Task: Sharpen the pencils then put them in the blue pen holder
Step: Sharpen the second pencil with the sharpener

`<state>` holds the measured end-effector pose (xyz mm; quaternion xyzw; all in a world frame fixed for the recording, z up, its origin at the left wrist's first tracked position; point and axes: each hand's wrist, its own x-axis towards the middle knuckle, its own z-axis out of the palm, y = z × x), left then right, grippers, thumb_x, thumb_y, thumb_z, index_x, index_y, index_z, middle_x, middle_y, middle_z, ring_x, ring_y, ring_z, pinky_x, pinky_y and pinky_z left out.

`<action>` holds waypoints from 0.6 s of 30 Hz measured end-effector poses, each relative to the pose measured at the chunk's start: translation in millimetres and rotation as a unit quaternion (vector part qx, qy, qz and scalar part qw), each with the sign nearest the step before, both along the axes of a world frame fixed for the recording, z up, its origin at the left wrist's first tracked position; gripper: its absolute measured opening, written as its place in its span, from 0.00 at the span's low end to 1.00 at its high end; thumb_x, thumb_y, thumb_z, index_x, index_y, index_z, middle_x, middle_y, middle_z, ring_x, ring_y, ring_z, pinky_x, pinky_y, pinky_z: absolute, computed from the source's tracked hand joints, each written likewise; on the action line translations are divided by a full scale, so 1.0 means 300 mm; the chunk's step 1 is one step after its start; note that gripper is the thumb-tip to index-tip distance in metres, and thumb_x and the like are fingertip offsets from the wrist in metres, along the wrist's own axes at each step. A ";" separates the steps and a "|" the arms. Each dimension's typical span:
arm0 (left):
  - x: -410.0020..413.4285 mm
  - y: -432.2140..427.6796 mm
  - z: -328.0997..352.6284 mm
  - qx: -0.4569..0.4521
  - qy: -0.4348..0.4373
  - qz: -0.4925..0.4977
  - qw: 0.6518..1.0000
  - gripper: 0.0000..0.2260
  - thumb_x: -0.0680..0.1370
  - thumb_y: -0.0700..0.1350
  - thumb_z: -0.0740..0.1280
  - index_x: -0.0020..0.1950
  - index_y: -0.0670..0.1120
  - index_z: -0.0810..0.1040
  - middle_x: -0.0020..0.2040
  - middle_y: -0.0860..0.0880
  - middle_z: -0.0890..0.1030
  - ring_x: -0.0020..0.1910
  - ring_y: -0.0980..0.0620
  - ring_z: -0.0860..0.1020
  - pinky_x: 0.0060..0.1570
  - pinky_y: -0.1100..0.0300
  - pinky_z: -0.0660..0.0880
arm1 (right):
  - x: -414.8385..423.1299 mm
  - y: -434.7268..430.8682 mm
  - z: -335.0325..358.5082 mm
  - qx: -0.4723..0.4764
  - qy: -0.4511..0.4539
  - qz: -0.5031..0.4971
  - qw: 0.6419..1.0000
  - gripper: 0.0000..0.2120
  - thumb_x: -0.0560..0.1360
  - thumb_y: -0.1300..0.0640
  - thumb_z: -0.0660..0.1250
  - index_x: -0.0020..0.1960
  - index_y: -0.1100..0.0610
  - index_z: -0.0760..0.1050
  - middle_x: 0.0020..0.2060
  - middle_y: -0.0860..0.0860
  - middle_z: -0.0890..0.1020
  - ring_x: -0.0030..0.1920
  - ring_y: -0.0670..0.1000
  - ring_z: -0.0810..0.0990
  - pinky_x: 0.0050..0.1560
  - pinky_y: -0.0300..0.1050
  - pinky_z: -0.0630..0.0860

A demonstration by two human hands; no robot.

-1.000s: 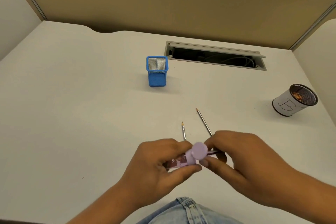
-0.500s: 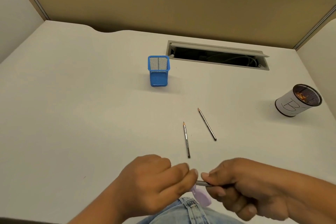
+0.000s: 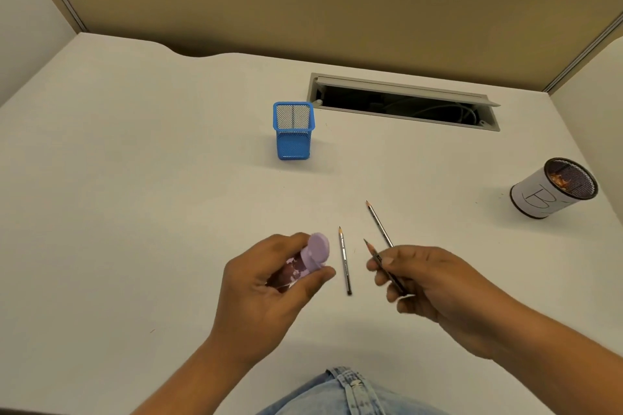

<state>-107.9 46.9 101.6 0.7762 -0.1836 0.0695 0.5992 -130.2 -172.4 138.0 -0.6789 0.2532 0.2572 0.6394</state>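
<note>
The left hand [image 3: 269, 283] gripped a purple sharpener [image 3: 308, 259]; the right hand [image 3: 435, 283] pinched a pencil [image 3: 379, 259], tip up. Two more pencils [image 3: 344, 263] lay on the desk [image 3: 135, 178] between the hands, and the blue pen holder [image 3: 292, 131] stood well beyond.

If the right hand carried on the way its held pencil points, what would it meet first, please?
Probably the blue mesh pen holder. The right hand holds its grey pencil angled up-left over bare white desk; the line passes near the holder, though depth is unclear.

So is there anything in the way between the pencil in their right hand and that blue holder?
Nothing visible blocks it. The held pencil in the right hand has bare desk up to the blue pen holder; the two loose pencils lie flat beside that path.
</note>
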 end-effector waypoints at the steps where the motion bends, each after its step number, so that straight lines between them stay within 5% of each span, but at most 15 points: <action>1: 0.001 -0.005 -0.001 -0.009 0.014 0.008 1.000 0.11 0.70 0.52 0.73 0.51 0.53 0.82 0.40 0.53 0.82 0.34 0.51 0.76 0.33 0.54 0.76 | 0.012 -0.004 -0.020 -0.012 -0.007 -0.013 1.000 0.11 0.79 0.61 0.64 0.44 0.58 0.85 0.38 0.52 0.84 0.36 0.49 0.79 0.41 0.44 0.75; 7: 0.000 -0.024 -0.007 -0.039 0.082 0.027 0.996 0.11 0.69 0.54 0.73 0.50 0.56 0.83 0.40 0.49 0.83 0.38 0.45 0.79 0.39 0.51 0.78 | 0.090 -0.047 -0.182 -0.185 -0.056 -0.035 0.981 0.03 0.72 0.59 0.73 0.41 0.54 0.84 0.34 0.48 0.81 0.36 0.50 0.76 0.39 0.42 0.73; 12: 0.005 -0.029 -0.013 -0.044 0.104 0.033 0.993 0.11 0.68 0.55 0.73 0.50 0.61 0.83 0.42 0.48 0.84 0.39 0.44 0.80 0.42 0.50 0.79 | 0.159 -0.075 -0.299 -0.373 -0.080 0.041 0.923 0.02 0.71 0.53 0.72 0.42 0.46 0.82 0.40 0.44 0.85 0.37 0.47 0.81 0.37 0.41 0.74; 18: 0.023 -0.040 -0.021 -0.043 0.119 0.032 0.991 0.11 0.68 0.55 0.74 0.50 0.58 0.83 0.41 0.48 0.83 0.38 0.44 0.79 0.40 0.49 0.78 | 0.220 -0.063 -0.364 -0.440 -0.077 0.098 0.889 0.07 0.71 0.55 0.68 0.47 0.49 0.82 0.41 0.47 0.85 0.43 0.53 0.82 0.45 0.45 0.80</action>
